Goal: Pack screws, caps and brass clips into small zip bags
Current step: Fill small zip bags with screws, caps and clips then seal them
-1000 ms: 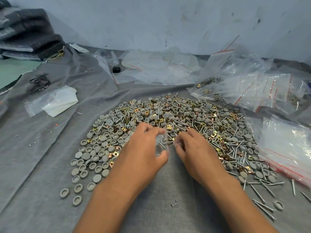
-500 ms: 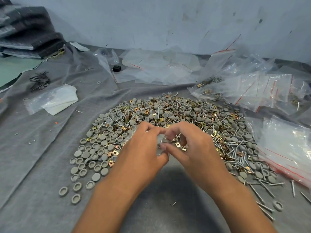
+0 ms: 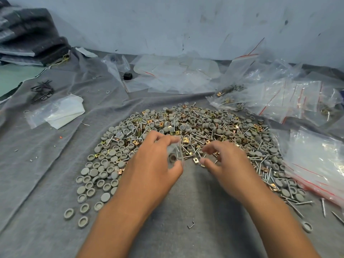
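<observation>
A wide heap of grey caps [image 3: 104, 175], screws [image 3: 202, 135] and brass clips [image 3: 195, 160] lies on the grey cloth [image 3: 37, 183]. My left hand [image 3: 154, 164] pinches a small clear zip bag [image 3: 176, 152] upright at the heap's near edge; a cap shows inside it. My right hand [image 3: 227, 164] hovers just right of the bag over the screws and clips. Its fingers are loosely curved, thumb and forefinger are apart, and nothing visible is held. Both hands are motion-blurred.
Filled zip bags [image 3: 279, 97] lie at the back right. A stack of red-striped empty bags [image 3: 316, 161] sits on the right. Loose plastic [image 3: 176, 75] and a small black object [image 3: 127, 75] are behind the heap. At left are a white-lined bag [image 3: 57, 112] and folded dark fabric [image 3: 28, 38].
Half a second ago my right hand was at the bag's mouth; it has since drawn back right over the heap. My left hand still holds the bag in the same place.
</observation>
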{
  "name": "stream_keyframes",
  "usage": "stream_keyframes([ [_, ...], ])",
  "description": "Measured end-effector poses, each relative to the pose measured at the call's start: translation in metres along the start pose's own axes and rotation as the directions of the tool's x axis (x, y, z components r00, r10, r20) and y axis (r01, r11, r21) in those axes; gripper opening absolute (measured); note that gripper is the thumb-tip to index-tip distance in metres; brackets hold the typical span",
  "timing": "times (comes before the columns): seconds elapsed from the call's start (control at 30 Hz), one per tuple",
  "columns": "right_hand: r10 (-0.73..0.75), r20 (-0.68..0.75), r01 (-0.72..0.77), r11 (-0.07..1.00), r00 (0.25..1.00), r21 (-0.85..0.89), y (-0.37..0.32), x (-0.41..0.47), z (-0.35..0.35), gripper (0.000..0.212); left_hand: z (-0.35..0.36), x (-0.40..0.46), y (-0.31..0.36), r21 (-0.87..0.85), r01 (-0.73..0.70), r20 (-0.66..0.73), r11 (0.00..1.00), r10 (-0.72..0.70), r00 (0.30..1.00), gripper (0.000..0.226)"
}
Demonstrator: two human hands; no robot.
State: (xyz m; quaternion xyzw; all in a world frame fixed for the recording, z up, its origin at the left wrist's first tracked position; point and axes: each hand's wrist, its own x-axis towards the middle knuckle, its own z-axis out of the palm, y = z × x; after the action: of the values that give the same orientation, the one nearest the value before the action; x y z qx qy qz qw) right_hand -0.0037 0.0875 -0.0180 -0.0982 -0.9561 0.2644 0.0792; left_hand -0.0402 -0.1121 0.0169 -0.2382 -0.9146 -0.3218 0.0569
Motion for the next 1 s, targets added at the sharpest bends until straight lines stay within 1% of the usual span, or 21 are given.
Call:
stream_keyframes([
  [0.03,0.033,0.076,-0.029,0.998,0.997,-0.058,0.001,-0.001,0.004,0.031,-0.001,0.0,0.001,-0.007,-0.006,-0.022,1.0,0.006,1.0,0.046],
  [0.07,0.057,0.118,-0.046,0.994,0.991,-0.094,0.0,-0.002,0.008,0.034,-0.002,-0.001,0.002,-0.021,-0.016,-0.052,1.0,0.015,0.999,0.043],
  [0.13,0.072,0.098,-0.059,0.99,0.993,-0.129,-0.003,0.0,0.011,0.028,-0.003,-0.001,0.006,-0.072,-0.05,-0.153,0.996,0.038,0.988,0.041],
  [0.23,0.064,0.036,-0.059,0.989,0.997,-0.137,-0.006,0.003,0.013,0.014,-0.006,0.001,0.01,-0.134,-0.104,-0.329,0.986,0.054,0.943,0.045],
  [0.27,0.063,0.038,-0.057,0.989,0.997,-0.135,-0.006,0.004,0.013,0.01,-0.006,0.002,0.011,-0.135,-0.109,-0.361,0.985,0.053,0.931,0.045],
  [0.33,0.061,0.059,-0.054,0.992,0.996,-0.116,-0.005,0.005,0.013,0.005,-0.008,0.002,0.012,-0.129,-0.1,-0.372,0.987,0.045,0.927,0.046],
  [0.37,0.062,0.072,-0.055,0.994,0.995,-0.092,-0.003,0.005,0.011,0.005,-0.008,0.002,0.013,-0.132,-0.113,-0.387,0.985,0.054,0.921,0.047],
  [0.43,0.074,0.085,-0.071,0.997,0.994,-0.032,0.0,0.005,0.008,0.009,-0.011,0.001,0.014,-0.14,-0.167,-0.469,0.976,0.083,0.879,0.047],
  [0.47,0.079,0.08,-0.08,0.997,0.994,0.01,0.001,0.006,0.006,0.01,-0.012,0.002,0.014,-0.137,-0.174,-0.488,0.975,0.086,0.868,0.047],
  [0.5,0.081,0.069,-0.086,0.994,0.994,0.067,0.001,0.006,0.003,0.01,-0.012,0.002,0.012,-0.136,-0.155,-0.457,0.979,0.077,0.886,0.047],
  [0.57,0.084,0.017,-0.085,0.971,0.996,0.222,0.001,0.007,-0.003,0.012,-0.007,0.003,0.008,-0.113,-0.061,-0.27,0.992,0.028,0.962,0.047],
  [0.6,0.09,-0.013,-0.082,0.946,0.996,0.314,0.001,0.007,-0.006,0.012,-0.002,0.003,0.007,-0.09,-0.027,-0.183,0.996,0.01,0.983,0.046],
  [0.67,0.101,-0.053,-0.059,0.851,0.993,0.521,-0.003,0.007,-0.013,0.008,0.004,0.002,0.005,-0.088,-0.03,-0.108,0.996,0.02,0.994,0.044],
  [0.73,0.077,-0.105,0.018,0.715,0.992,0.699,-0.01,0.005,-0.02,0.01,0.008,0.001,0.007,-0.114,-0.053,-0.093,0.992,0.042,0.995,0.044],
  [0.77,0.052,-0.138,0.072,0.647,0.989,0.759,-0.014,0.004,-0.023,0.012,0.009,0.001,0.007,-0.12,-0.058,-0.084,0.991,0.048,0.995,0.045],
  [0.83,-0.024,-0.198,0.178,0.55,0.98,0.816,-0.023,0.0,-0.028,0.017,0.011,0.001,0.008,-0.141,-0.058,-0.057,0.988,0.05,0.997,0.048],
  [0.9,-0.128,-0.232,0.265,0.506,0.964,0.821,-0.032,-0.005,-0.029,0.019,0.011,0.0,0.01,-0.153,-0.06,-0.039,0.986,0.054,0.998,0.05],
  [0.93,-0.174,-0.236,0.293,0.513,0.956,0.807,-0.035,-0.008,-0.027,0.02,0.011,0.0,0.011,-0.156,-0.064,-0.036,0.986,0.059,0.998,0.048],
  [0.97,-0.214,-0.243,0.323,0.555,0.946,0.767,-0.037,-0.01,-0.025,0.021,0.012,0.001,0.011,-0.159,-0.069,-0.036,0.985,0.064,0.997,0.046],
  [1.0,-0.256,-0.261,0.365,0.627,0.931,0.688,-0.038,-0.012,-0.023,0.021,0.012,0.001,0.012,-0.163,-0.072,-0.037,0.984,0.067,0.997,0.044],
])
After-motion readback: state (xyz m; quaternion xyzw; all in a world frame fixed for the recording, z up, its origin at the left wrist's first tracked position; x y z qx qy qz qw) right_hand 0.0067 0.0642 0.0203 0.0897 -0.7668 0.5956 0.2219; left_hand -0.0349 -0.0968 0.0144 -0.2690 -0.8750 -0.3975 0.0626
